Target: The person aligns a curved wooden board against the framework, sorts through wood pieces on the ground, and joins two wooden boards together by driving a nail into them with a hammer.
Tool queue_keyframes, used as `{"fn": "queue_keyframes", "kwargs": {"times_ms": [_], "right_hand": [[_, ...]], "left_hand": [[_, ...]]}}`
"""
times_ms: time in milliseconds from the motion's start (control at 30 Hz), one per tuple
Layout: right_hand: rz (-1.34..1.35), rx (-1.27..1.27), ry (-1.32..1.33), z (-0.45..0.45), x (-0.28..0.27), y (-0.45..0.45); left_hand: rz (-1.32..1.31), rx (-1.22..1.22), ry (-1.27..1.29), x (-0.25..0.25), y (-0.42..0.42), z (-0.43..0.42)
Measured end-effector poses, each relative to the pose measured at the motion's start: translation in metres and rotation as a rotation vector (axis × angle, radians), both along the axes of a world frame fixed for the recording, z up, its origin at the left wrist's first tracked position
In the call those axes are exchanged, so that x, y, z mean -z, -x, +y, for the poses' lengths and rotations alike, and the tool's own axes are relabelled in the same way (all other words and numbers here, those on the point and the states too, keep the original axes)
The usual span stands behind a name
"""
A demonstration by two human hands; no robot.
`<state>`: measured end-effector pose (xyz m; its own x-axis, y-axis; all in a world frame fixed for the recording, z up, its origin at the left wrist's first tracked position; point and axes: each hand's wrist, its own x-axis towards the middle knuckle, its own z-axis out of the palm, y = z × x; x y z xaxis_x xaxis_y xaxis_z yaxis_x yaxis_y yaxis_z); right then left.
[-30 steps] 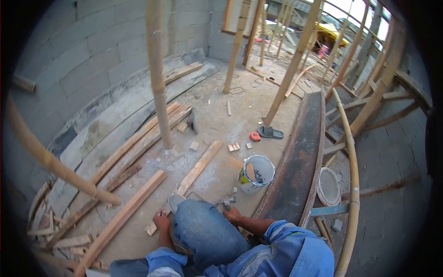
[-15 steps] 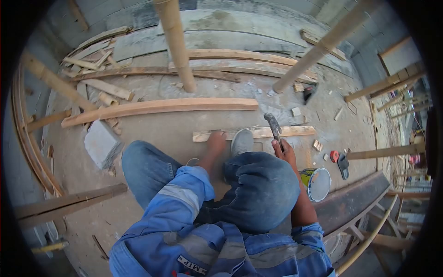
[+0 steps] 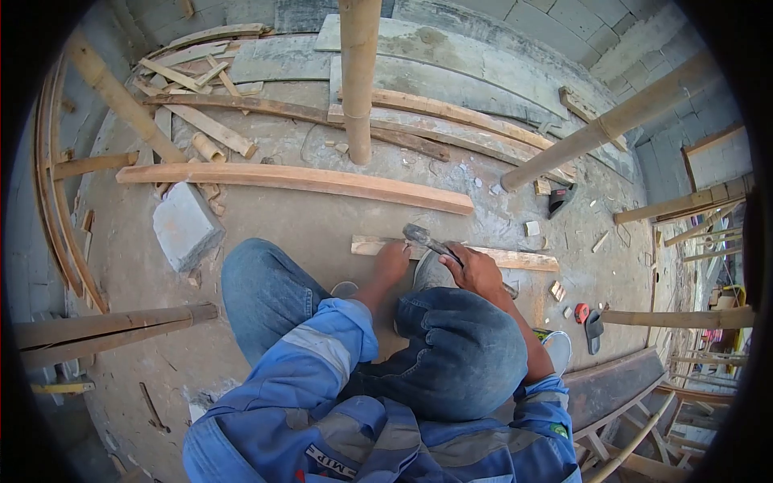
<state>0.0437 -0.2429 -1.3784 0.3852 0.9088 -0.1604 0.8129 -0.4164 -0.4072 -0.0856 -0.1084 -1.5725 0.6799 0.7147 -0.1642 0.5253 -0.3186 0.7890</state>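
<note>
My right hand [image 3: 477, 272] is wrapped round the handle of a hammer [image 3: 418, 234]. The hammer lies low and nearly level, its head close to my left hand. Fingers pinched together, my left hand [image 3: 392, 262] rests at the left part of a short wooden board [image 3: 523, 259] on the floor. Whatever those fingertips hold is too small to make out. A grey shoe [image 3: 435, 272] presses on the middle of the board, between my two hands.
A longer squared timber [image 3: 306, 182] lies beyond the board. To the left sits a pale concrete block [image 3: 185, 227]. Bamboo props [image 3: 360, 88] stand ahead. A paint bucket [image 3: 557, 351], a dark sandal [image 3: 593, 332] and a red round item [image 3: 581, 311] are at right.
The hammer has swung down and left from upright, its head now near my left hand. My left hand keeps its place on the board. The whole view has shifted slightly.
</note>
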Motion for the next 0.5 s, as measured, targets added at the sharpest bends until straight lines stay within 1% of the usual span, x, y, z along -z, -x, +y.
{"fn": "queue_keyframes", "kwargs": {"times_ms": [100,200,233,300,400,500], "right_hand": [[0.003,-0.067,-0.157,0.01,-0.014,0.006],[0.035,-0.084,-0.17,0.014,-0.006,0.008],[0.023,-0.08,-0.101,0.014,0.002,0.006],[-0.003,-0.068,0.035,0.012,0.02,0.002],[-0.032,-0.029,0.27,0.013,0.02,0.001],[-0.01,-0.035,0.124,0.012,0.004,0.007]], "left_hand": [[0.021,0.003,0.014,-0.001,0.0,0.0],[-0.025,-0.022,-0.011,0.007,-0.001,-0.002],[-0.047,-0.035,-0.023,0.011,-0.001,-0.003],[0.024,-0.039,-0.016,0.012,0.0,-0.005],[0.053,-0.035,-0.044,0.02,-0.004,-0.004],[-0.012,-0.024,-0.073,0.024,0.0,-0.006]]}}
